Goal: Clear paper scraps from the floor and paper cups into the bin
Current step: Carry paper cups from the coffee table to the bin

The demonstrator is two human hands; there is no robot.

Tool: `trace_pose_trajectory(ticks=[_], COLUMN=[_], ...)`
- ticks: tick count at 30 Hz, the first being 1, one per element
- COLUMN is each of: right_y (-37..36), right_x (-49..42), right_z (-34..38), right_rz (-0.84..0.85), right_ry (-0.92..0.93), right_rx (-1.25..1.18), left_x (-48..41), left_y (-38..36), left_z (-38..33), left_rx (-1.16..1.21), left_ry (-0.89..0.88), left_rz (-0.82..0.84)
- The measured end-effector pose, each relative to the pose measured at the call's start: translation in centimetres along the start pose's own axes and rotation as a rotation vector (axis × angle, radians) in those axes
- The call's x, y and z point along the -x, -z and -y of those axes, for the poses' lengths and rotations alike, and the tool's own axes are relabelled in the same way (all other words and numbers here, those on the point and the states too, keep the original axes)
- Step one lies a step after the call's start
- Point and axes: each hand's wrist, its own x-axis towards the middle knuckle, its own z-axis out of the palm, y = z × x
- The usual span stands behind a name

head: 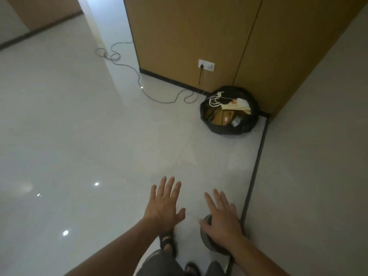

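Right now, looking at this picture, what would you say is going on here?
A person stands on a tiled floor, left hand and right hand stretched out open, holding nothing. The bin, lined with a black bag, sits ahead in the corner, already holding paper bags and cardboard. A round grey object sits below the right hand; I cannot tell what it is.

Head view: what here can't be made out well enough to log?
1. Round dark object by the wall, head view: the right hand covers most of it; what it is cannot be told.
2. Bin contents, head view: paper bags and cardboard lie on top and hide whatever is beneath.
3. Bright speck beside the cable, head view: too small to tell scrap from glint.
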Motion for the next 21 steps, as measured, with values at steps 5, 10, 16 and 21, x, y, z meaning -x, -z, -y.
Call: trace_pose_trajectory(ticks=[5, 10, 16, 21], right_y=[0.6, 0.4, -2.6, -8.0], right_x=[1.4, 3.1, 7.8, 13.6], right_z=[6.2, 15.7, 29.6, 42.7], right_rz=[0.024, 0.013, 0.017, 0.014], right_ry=[0.185, 0.429, 0.675, 0.839], right_rx=[0.098, 0.188, 0.285, 0.324], left_x=[8.4, 18.0, 30.9, 43.8], left_y=[0.3, 0.6, -2.4, -7.2], left_z=[3.3, 8.9, 16.2, 23.1], left_rx=[0.077, 0.147, 0.243, 0.317], left_ry=[0.222, 0.487, 0.763, 0.976], left_rz=[-0.056, -0.136, -0.250, -0.316])
